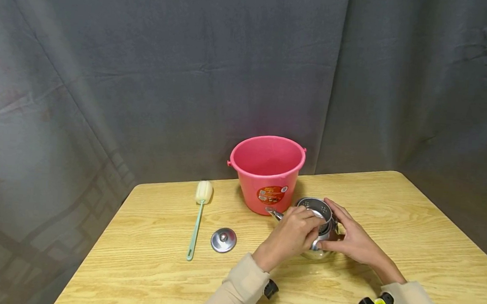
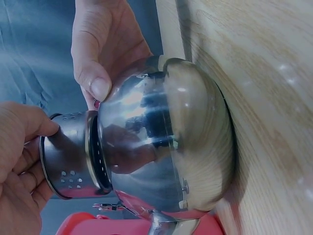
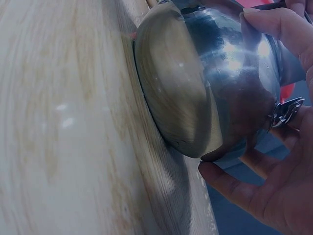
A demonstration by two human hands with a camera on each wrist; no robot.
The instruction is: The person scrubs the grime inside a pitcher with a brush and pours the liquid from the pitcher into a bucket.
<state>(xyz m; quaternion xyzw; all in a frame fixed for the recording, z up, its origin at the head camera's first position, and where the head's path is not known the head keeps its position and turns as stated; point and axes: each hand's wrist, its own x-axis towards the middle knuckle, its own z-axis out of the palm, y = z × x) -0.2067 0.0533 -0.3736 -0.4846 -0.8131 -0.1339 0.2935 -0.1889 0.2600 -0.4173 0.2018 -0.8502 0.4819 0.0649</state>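
Observation:
A shiny metal teapot (image 2: 142, 127) stands on the table, its spout pointing toward the bucket. My left hand (image 1: 293, 231) pinches the rim of a perforated metal strainer (image 2: 71, 156), which sits at the teapot's mouth with most of its wall above the opening. How deep its lower end reaches is hidden. My right hand (image 1: 353, 240) holds the teapot's body from the right, its thumb on the near side and fingers around the far side. Left of the hands, the round metal lid (image 1: 218, 243) lies knob up on the table.
Behind the teapot stands a pink bucket (image 1: 247, 185) with an orange label. A sponge-headed bottle brush (image 1: 195, 228) with a pale green handle lies left of the lid. Grey curtains (image 1: 189, 74) hang behind the wooden table (image 1: 156, 277).

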